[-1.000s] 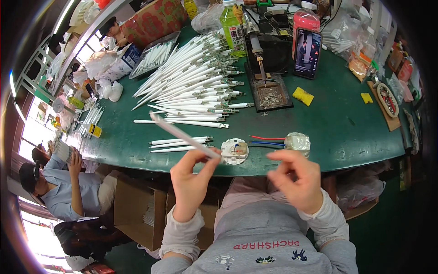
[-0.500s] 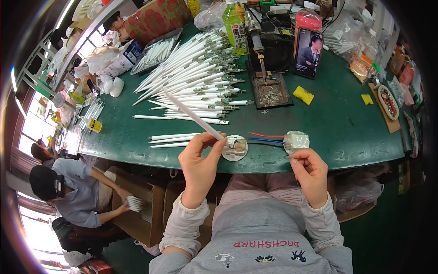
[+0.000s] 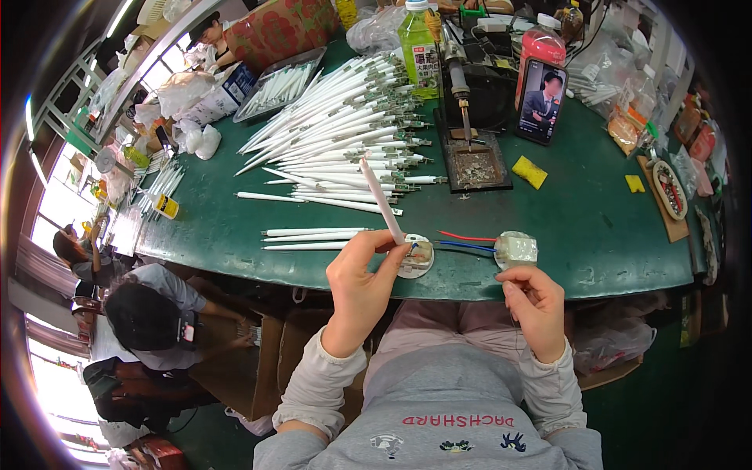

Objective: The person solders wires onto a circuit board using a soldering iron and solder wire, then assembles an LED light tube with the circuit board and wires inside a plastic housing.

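My left hand (image 3: 362, 283) pinches a slim white plastic stick (image 3: 380, 196) near its lower end. The stick leans up and away from me, its tip over the pile. Its lower end meets a round white disc (image 3: 418, 268) with a small component on top, just beside my fingertips. Blue wires (image 3: 466, 246) and a red wire (image 3: 468, 236) run between the disc and a second round piece with a clear-covered block (image 3: 517, 249). By that piece's near edge, my right hand (image 3: 536, 305) is closed in a pinch, with a thin dark wire (image 3: 517, 333) trailing below it.
White sticks with small circuit ends (image 3: 345, 125) lie piled beyond my hands; several more (image 3: 309, 239) lie left. A soldering iron (image 3: 462, 98) rests in its stand (image 3: 479, 164). A phone (image 3: 540, 102) leans on a pink bottle. Someone (image 3: 157, 313) bends over a carton at left.
The stick in my left hand has swung more upright. My view has shifted slightly. The person at left has bent farther over the carton. My right hand keeps its pinch.
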`<state>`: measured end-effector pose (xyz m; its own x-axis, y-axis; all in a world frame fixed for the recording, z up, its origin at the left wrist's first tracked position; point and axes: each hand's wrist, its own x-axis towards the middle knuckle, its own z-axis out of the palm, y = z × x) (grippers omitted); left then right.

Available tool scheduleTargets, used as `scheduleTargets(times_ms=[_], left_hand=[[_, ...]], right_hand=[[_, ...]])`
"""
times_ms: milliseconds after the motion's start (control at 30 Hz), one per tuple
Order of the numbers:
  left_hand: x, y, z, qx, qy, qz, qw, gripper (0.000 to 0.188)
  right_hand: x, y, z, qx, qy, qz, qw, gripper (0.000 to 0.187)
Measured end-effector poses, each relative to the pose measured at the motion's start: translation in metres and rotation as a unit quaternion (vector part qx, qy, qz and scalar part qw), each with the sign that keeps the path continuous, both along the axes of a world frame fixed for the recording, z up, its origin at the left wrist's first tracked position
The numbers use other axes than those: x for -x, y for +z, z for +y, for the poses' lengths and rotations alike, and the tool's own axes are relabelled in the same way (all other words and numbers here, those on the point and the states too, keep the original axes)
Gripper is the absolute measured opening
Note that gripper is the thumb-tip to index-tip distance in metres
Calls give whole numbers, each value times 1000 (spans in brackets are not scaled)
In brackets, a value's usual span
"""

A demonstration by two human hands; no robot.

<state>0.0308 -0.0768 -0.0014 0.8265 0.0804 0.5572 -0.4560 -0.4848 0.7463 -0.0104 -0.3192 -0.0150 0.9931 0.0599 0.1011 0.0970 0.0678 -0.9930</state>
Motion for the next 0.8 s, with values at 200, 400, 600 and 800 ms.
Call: scheduleTargets(times_ms=[200, 400, 600, 800], left_hand=[[-1, 1, 0, 4, -2, -1, 1000, 13], [-2, 3, -1, -1, 1, -8, 1000, 14], [0, 2, -2, 1, 8, -30, 1000, 15], [1, 0, -1, 4, 2, -35, 999, 16]], right_hand=[[0, 16, -11, -2, 24, 21, 999, 18], [-26, 26, -18, 302, -113, -223, 920, 27], [-47, 19, -19, 506, -38, -302, 807, 67], [-50, 17, -17, 507, -9, -290, 812, 59]])
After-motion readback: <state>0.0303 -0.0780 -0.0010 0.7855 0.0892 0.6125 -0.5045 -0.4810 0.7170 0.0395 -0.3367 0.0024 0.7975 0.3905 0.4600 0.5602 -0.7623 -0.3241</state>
